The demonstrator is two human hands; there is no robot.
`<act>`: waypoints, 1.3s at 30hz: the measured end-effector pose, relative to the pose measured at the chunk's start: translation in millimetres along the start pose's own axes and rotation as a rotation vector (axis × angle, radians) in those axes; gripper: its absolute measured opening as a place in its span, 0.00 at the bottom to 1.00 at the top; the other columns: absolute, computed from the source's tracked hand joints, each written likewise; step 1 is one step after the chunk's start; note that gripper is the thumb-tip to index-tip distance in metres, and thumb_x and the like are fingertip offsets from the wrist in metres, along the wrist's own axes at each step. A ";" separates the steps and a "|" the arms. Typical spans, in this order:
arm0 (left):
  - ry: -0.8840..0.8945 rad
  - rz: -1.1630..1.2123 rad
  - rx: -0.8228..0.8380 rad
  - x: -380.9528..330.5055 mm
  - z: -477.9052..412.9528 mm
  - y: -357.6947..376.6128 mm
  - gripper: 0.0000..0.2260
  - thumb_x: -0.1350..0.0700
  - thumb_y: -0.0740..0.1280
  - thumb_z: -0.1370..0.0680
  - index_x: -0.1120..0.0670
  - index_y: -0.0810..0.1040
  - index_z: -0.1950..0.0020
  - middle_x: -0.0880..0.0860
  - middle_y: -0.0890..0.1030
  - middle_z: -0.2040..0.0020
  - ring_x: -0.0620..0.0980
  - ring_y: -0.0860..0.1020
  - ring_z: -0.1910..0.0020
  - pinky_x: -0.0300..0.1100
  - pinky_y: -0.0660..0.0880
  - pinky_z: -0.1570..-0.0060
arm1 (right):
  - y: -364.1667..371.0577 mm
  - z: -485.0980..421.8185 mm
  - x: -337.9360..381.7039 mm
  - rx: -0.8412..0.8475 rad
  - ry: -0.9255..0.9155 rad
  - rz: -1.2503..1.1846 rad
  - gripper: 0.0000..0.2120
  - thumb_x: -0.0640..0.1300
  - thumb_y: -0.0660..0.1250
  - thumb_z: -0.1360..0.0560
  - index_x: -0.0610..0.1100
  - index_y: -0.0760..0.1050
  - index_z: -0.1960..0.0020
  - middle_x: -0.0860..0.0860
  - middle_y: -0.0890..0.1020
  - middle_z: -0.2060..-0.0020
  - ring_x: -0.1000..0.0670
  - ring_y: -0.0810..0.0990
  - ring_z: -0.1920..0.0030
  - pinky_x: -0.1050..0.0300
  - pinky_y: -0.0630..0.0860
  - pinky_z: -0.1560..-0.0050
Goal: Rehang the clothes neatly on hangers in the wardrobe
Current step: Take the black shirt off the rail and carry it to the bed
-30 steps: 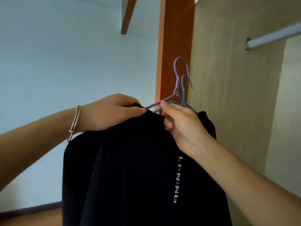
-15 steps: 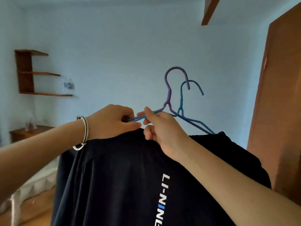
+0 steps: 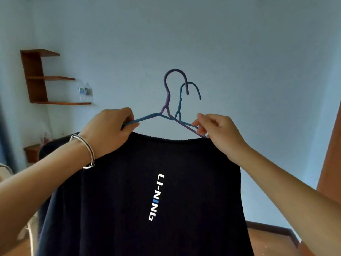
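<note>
Seemingly midway at best. Held aloft before a pale blue wall: a black T-shirt [image 3: 184, 172] with white LI-NING lettering, collar stretched between both hands, and two wire hangers poking out of the neck opening, a purple hanger [image 3: 167, 100] and a blue hanger [image 3: 180, 100], hooks upright and overlapping.

Gripped on one side by the left hand [image 3: 110, 130], thumb and curled fingers pinching a blue-looking hanger arm right at the collar. Gripped on the other by the right hand [image 3: 219, 133], fingertips pinching both hanger arms just above the shoulder seam.

Done, as far as can be judged: shirt threaded onto wire. Left to do, probably: freeing the spare hanger, squaring the shoulders, hooking onto a wardrobe rail.

No rail in view; only a brown wooden edge [image 3: 332, 145] at far right, possibly the wardrobe. Hidden inside the cloth: the lower parts of both hangers, so no telling the load-bearing one. Cut off below: the hem. Blurred at left: small items on a wooden wall shelf [image 3: 36, 76].
</note>
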State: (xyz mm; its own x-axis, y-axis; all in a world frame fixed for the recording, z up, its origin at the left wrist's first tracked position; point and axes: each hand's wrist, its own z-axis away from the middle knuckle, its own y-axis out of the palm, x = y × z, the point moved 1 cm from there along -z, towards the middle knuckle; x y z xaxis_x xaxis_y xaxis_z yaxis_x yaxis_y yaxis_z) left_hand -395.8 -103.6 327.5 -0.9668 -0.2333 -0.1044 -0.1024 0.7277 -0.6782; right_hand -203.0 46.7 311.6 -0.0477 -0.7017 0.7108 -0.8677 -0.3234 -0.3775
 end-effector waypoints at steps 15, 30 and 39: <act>-0.300 -0.112 0.060 121.4 -94.1 124.7 0.09 0.54 0.60 0.21 0.55 0.78 0.50 0.48 0.73 0.68 0.45 0.70 0.69 0.35 0.64 0.70 | 122.1 -200.4 -172.9 0.418 -0.189 0.104 0.09 0.52 0.61 0.23 0.54 0.77 0.47 0.57 0.81 0.52 0.55 0.79 0.50 0.58 0.74 0.44; -0.709 -0.141 0.107 234.3 -146.2 177.7 0.07 0.52 0.64 0.24 0.46 0.76 0.62 0.46 0.72 0.70 0.42 0.70 0.72 0.35 0.66 0.62 | 315.4 -376.0 -217.8 0.681 -0.572 0.012 0.16 0.52 0.53 0.20 0.59 0.66 0.33 0.54 0.76 0.53 0.52 0.73 0.49 0.56 0.68 0.51; -0.893 -0.156 -0.023 305.7 -96.1 123.3 0.06 0.54 0.67 0.25 0.52 0.79 0.62 0.49 0.73 0.70 0.47 0.69 0.69 0.30 0.65 0.71 | 444.4 -380.2 -164.6 0.826 -0.732 -0.040 0.21 0.60 0.57 0.25 0.60 0.63 0.32 0.59 0.69 0.46 0.54 0.73 0.45 0.55 0.72 0.44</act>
State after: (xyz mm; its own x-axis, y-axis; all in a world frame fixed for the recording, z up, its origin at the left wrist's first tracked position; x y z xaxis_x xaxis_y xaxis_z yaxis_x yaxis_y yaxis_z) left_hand -726.5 -23.3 281.9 -0.4014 -0.7365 -0.5445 -0.2311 0.6567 -0.7179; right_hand -768.9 259.9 252.5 0.5142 -0.7993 0.3110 -0.2511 -0.4870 -0.8365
